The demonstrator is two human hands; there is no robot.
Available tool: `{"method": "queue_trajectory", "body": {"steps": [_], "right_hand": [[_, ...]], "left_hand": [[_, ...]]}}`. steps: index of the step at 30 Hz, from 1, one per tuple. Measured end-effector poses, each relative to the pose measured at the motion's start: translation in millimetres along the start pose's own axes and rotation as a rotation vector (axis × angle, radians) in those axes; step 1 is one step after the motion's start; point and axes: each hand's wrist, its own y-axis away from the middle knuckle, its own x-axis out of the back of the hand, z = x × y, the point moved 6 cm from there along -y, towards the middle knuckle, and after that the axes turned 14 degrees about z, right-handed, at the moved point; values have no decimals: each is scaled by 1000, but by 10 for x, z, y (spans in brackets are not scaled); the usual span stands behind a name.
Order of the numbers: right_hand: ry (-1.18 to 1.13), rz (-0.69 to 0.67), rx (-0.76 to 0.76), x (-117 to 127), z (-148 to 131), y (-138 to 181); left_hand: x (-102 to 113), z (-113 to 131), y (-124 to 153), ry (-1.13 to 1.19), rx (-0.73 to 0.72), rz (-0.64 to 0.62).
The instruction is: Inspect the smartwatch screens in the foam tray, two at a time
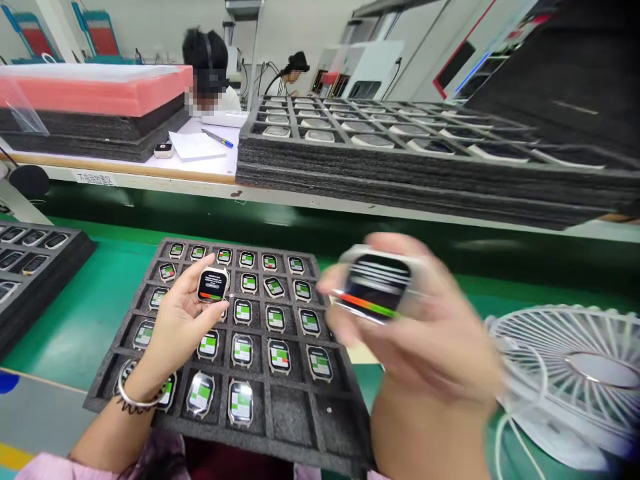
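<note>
My left hand [183, 310] is closed on a smartwatch without a strap [213, 285], gripped by its edges above the tray, its lit screen showing text over a red and green bar. My right hand [420, 320], smeared by motion, grips a second smartwatch [379, 287] by its sides, up and to the right of the tray. That screen also shows lines of text and a red-to-green bar. Below lies a dark foam tray [293, 417] with rows of pockets. Most pockets I can see hold watch bodies with green and white screens; two at the front right are bare.
A white fan [575, 373] with a cable stands at the right. Another foam tray of watches [35, 257] lies at the left. On the shelf sit stacked foam trays [350, 160], a red-covered stack [100, 93], paper [197, 145] and a pen [219, 138]. Two people are beyond.
</note>
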Motion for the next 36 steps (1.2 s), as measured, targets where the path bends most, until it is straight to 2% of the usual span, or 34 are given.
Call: {"method": "queue_trajectory", "body": {"steps": [4,7,14,22,27,36], "right_hand": [[-176,-124,-170,-353,284,-209],[-202,-174,-261,-463,457,-230],[-175,-155,-213,-440,460,-221],[-159,-120,-169,-419,521,-305],[-128,-97,-152,-404,539,-328],[-97,-102,-131,-390,546,-330]], "left_hand": [[30,-24,-5,56,-5,-19],[22,-5,-7,68,-3,-30],[-20,-9,7,63,13,-25],[-91,-18,48,156,47,-120],[-102,-43,59,155,113,-110],[-114,-38,71,151,135,-117]]}}
